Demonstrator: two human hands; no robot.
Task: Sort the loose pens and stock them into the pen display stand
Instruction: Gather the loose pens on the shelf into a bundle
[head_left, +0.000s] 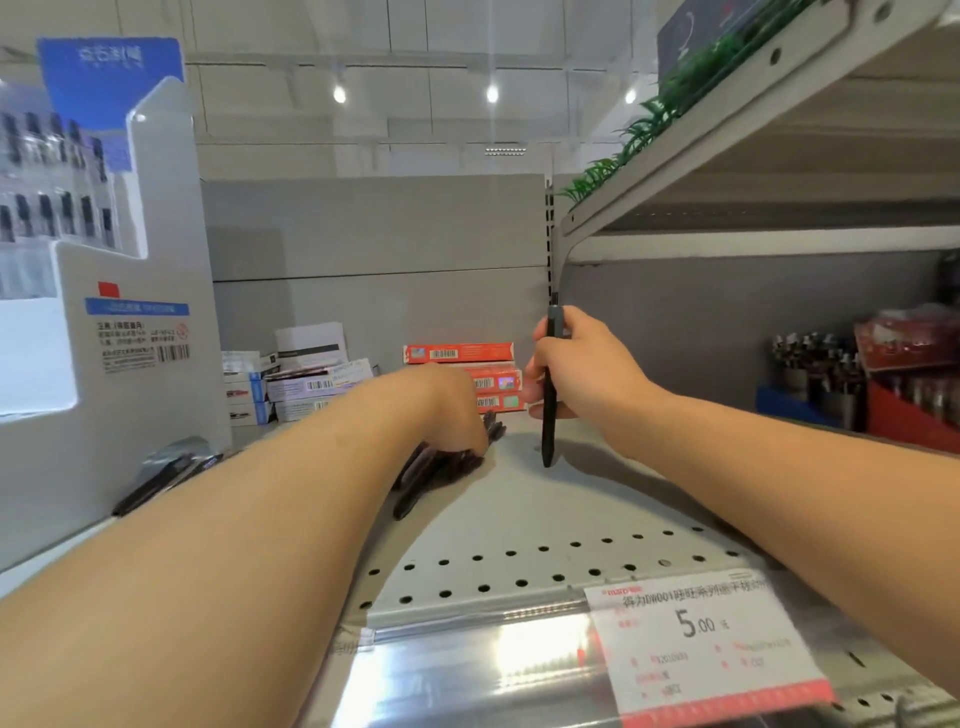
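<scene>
Pens lie heaped under the left hand, grip unclear; right hand grips one pen upright, which may slip.

left hand fingertips hidden in pen pile; display stand cut off left

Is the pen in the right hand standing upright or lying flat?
Upright. The right hand grips the dark pen near its top, and the pen runs almost vertically with its lower tip at the shelf.
</scene>
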